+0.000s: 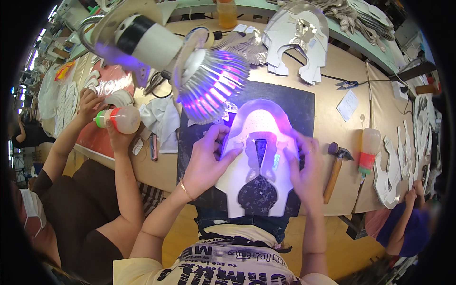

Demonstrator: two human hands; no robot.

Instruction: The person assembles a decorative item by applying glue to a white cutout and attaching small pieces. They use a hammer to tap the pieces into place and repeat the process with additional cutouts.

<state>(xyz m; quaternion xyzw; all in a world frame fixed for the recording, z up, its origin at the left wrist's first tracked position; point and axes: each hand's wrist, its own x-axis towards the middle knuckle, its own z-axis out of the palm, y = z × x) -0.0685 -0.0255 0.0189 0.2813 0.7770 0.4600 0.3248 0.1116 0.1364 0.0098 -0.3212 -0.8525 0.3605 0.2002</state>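
Observation:
Under the lamp's violet light lies a white shoe upper piece (236, 178), U-shaped, with a perforated toe and a rounded, see-through rim. My left hand (205, 159) grips its left edge, thumb on top and fingers bent at the side. On the opposite edge, my right hand (306, 164) holds it in the same way, its fingers partly hidden at the rim. A small pale blue label (276, 161) shows on the piece near my right thumb. Beneath is a black mat (304, 107), visible through the opening between the two legs.
A large finned lamp (211, 78) hangs close over my left hand. Right of the mat lie a hammer (336, 166) and a glue bottle (368, 152). Stacked uppers (297, 42) stand behind. At left, a co-worker's hand (118, 137) holds another bottle (124, 120); another person works at far right.

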